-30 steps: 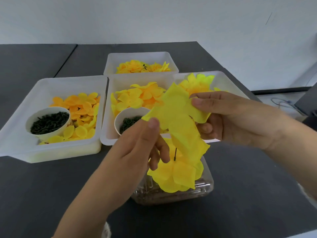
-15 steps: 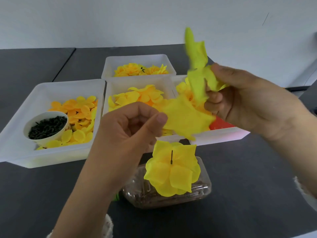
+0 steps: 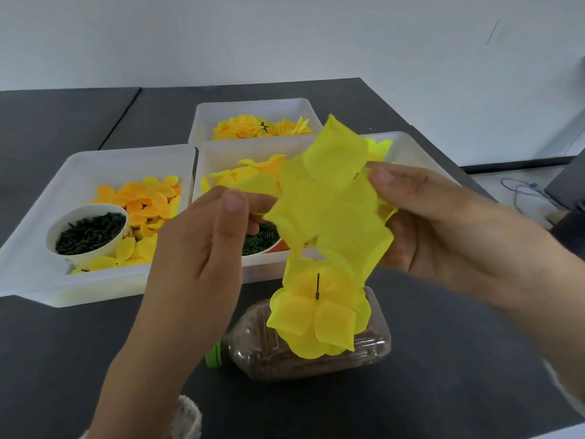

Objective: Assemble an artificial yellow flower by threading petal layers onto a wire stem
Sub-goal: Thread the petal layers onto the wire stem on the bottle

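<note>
Head view: both hands are holding a loose petal layer [image 3: 329, 198] in the air above the table [image 3: 95, 359]. Left hand [image 3: 202, 258] is pinching the layer's left edge between thumb and fingers; right hand [image 3: 443, 229] is pinching its right edge, thumb on top, fingers curled behind. The layer is hanging spread between them, its lower tip touching or just overlapping the flower [image 3: 316, 318] below.

The flower is sitting on a wire stem [image 3: 317, 286], whose dark tip is standing upright through the petals' centre. The stem tip is showing free, just under the held layer. The flower is resting over a clear bottle [image 3: 364, 350] lying on its side, green cap [image 3: 212, 358] pointing left.

Behind, four white trays are standing edge to edge: left tray [image 3: 38, 248] holding orange petals and a cup [image 3: 87, 231] of dark pieces; middle tray [image 3: 221, 156]; rear tray [image 3: 250, 106] with finished flowers; right tray [image 3: 411, 144], mostly hidden. Bare tabletop is lying open to the left, right and front of the bottle.
</note>
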Available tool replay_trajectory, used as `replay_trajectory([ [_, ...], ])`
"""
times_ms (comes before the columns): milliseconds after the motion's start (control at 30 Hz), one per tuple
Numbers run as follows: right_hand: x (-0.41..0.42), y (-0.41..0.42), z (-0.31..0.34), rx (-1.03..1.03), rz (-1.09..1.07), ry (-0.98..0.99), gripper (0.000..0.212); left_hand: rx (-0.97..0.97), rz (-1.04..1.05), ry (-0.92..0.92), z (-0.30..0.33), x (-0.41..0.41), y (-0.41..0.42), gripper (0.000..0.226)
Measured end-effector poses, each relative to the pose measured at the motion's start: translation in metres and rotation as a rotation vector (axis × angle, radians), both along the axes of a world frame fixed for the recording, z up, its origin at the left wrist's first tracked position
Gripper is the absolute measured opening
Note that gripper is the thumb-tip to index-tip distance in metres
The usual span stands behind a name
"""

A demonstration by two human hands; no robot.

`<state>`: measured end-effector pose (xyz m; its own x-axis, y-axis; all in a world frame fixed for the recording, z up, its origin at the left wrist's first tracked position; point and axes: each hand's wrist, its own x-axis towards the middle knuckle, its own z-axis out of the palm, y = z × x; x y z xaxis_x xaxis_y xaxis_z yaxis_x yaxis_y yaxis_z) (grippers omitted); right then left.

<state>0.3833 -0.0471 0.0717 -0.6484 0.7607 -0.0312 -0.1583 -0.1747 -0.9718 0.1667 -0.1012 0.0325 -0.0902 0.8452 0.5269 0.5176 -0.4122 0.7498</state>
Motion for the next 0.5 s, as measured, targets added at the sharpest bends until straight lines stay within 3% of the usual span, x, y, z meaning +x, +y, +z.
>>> replay_trajectory([
  [67,-0.011,-0.006,0.0,-0.04,0.085,0.08,0.023,0.046,-0.024,0.076,0.001,0.003,0.0,0.057],
  [167,-0.023,-0.008,-0.004,-0.101,0.096,0.133,0.019,0.081,-0.059,0.018,0.003,0.005,-0.001,0.07],
  [333,-0.026,-0.008,-0.008,-0.032,0.001,0.027,0.02,0.036,-0.013,-0.064,0.005,-0.005,-0.001,0.033],
  [500,-0.016,-0.019,-0.012,0.104,0.006,-0.136,0.037,0.021,0.065,0.161,0.011,-0.014,-0.005,0.035],
])
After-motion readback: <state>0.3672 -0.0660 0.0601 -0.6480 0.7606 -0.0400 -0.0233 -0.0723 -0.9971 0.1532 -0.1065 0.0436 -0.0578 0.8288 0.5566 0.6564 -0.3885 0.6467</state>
